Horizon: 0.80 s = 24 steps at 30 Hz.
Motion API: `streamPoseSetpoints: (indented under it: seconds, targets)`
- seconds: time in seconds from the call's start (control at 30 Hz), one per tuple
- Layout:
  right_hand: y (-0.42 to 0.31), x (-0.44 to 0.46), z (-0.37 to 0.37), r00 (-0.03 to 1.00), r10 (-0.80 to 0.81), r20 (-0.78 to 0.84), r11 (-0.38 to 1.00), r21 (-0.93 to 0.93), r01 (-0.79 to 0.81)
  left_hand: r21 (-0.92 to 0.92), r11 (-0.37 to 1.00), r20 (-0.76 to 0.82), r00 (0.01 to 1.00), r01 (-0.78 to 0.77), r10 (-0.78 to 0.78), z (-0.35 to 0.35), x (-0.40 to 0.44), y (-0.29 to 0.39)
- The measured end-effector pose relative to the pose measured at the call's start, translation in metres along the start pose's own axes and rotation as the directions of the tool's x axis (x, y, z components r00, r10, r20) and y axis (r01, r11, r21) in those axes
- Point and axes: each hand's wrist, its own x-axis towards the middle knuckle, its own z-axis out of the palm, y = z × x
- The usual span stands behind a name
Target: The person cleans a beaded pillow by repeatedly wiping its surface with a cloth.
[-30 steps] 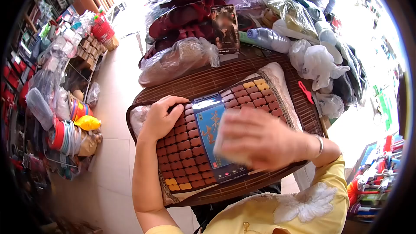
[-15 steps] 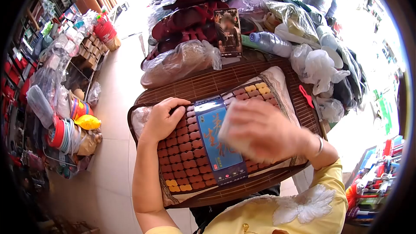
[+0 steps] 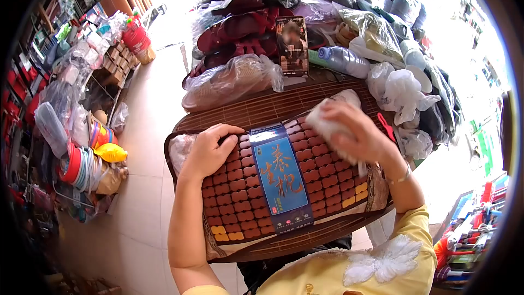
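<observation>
A pillow (image 3: 232, 194) faced with brown beads, with some yellow ones at its corners, lies on a brown slatted mat. Around its middle runs a blue paper band (image 3: 281, 180) with orange Chinese characters. My left hand (image 3: 210, 150) is closed on the pillow's upper left edge, thumb on the beads, some fingertips hidden. In my right hand (image 3: 357, 134), a bunched white cloth (image 3: 325, 123) is pressed to the pillow's upper right part; the hand is somewhat blurred.
The slatted mat (image 3: 218, 117) extends beyond the pillow. Behind it are bagged shoes (image 3: 234, 79), a dark picture box (image 3: 292, 46), a plastic bottle (image 3: 344, 61) and white plastic bags (image 3: 401, 90). A red peeler-like tool (image 3: 385, 125) lies at right. Shelves of goods stand left.
My right hand has moved with the cloth from the blue band up and right to the pillow's upper right, uncovering the band's characters. My left hand stays on the pillow.
</observation>
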Motion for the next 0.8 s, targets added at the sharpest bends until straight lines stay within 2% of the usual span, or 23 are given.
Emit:
streamPoseSetpoints:
  seconds: [0.03, 0.07, 0.17, 0.23, 0.3, 0.33, 0.37, 0.4, 0.43, 0.5, 0.57, 0.6, 0.63, 0.67, 0.7, 0.77, 0.8]
  targets:
    - [-0.009, -0.005, 0.008, 0.972, -0.231, -0.051, 0.971, -0.078, 0.226, 0.01, 1.0, 0.007, 1.0, -0.006, 0.006, 0.001, 0.0, 0.0]
    - [-0.033, 0.0, 0.007, 0.93, -0.366, 0.034, 0.928, 0.085, 0.362, -0.005, 1.0, 0.011, 1.0, -0.004, 0.004, 0.001, 0.0, -0.001]
    - [-0.076, -0.025, 0.036, 0.872, -0.442, 0.209, 0.893, 0.009, 0.45, -0.029, 0.999, 0.018, 1.0, 0.015, -0.014, 0.001, 0.001, 0.0]
    - [-0.07, -0.017, 0.031, 0.867, -0.463, 0.184, 0.884, 0.027, 0.467, -0.014, 1.0, 0.007, 1.0, 0.003, -0.003, 0.001, 0.0, 0.001]
    - [-0.045, -0.004, 0.017, 0.915, -0.393, 0.088, 0.919, 0.074, 0.388, -0.006, 1.0, 0.014, 1.0, 0.0, 0.0, 0.0, 0.0, 0.002]
    - [-0.026, 0.002, 0.011, 0.921, -0.389, -0.02, 0.919, 0.059, 0.389, -0.006, 1.0, 0.008, 1.0, -0.002, 0.002, 0.0, 0.0, 0.002]
    - [-0.002, 0.0, 0.011, 0.975, -0.219, -0.047, 0.975, 0.027, 0.22, -0.002, 1.0, 0.014, 1.0, 0.016, -0.016, 0.001, 0.0, 0.001]
    - [0.01, 0.004, 0.0, 1.0, 0.01, 0.004, 0.996, 0.088, -0.01, 0.001, 0.999, 0.017, 0.999, 0.033, -0.033, 0.001, 0.0, 0.001]
    - [0.03, 0.009, -0.002, 0.992, 0.129, -0.004, 0.964, 0.234, -0.124, -0.001, 1.0, 0.007, 1.0, 0.029, -0.029, 0.001, 0.0, 0.0]
    - [0.035, 0.002, -0.003, 0.983, 0.167, -0.076, 0.975, 0.163, -0.153, 0.007, 1.0, 0.017, 1.0, 0.012, -0.012, 0.001, 0.0, -0.001]
    - [0.013, -0.006, 0.002, 0.996, 0.019, -0.092, 1.0, 0.019, -0.017, -0.003, 1.0, 0.012, 1.0, 0.013, -0.013, 0.001, 0.0, -0.003]
    - [-0.005, -0.005, 0.005, 0.975, -0.201, -0.094, 0.98, -0.023, 0.2, 0.001, 1.0, 0.013, 1.0, 0.008, -0.008, 0.0, 0.0, -0.002]
    - [-0.03, -0.003, 0.005, 0.962, -0.272, -0.012, 0.962, 0.014, 0.272, 0.007, 1.0, 0.018, 1.0, 0.002, -0.002, 0.0, 0.001, -0.001]
    - [-0.048, -0.008, 0.017, 0.931, -0.365, 0.003, 0.93, -0.026, 0.365, 0.003, 1.0, 0.013, 1.0, 0.001, -0.001, 0.0, 0.001, 0.002]
    - [-0.064, -0.016, 0.025, 0.896, -0.438, 0.07, 0.885, -0.142, 0.443, 0.005, 1.0, 0.027, 1.0, -0.002, 0.002, 0.001, 0.001, 0.001]
    - [-0.078, -0.024, 0.025, 0.874, -0.438, 0.208, 0.893, -0.011, 0.45, -0.016, 1.0, 0.005, 1.0, -0.013, 0.014, 0.002, 0.001, -0.002]
    - [-0.069, -0.024, 0.029, 0.883, -0.438, 0.169, 0.897, 0.015, 0.442, -0.02, 1.0, 0.008, 1.0, -0.014, 0.014, 0.002, 0.001, -0.004]
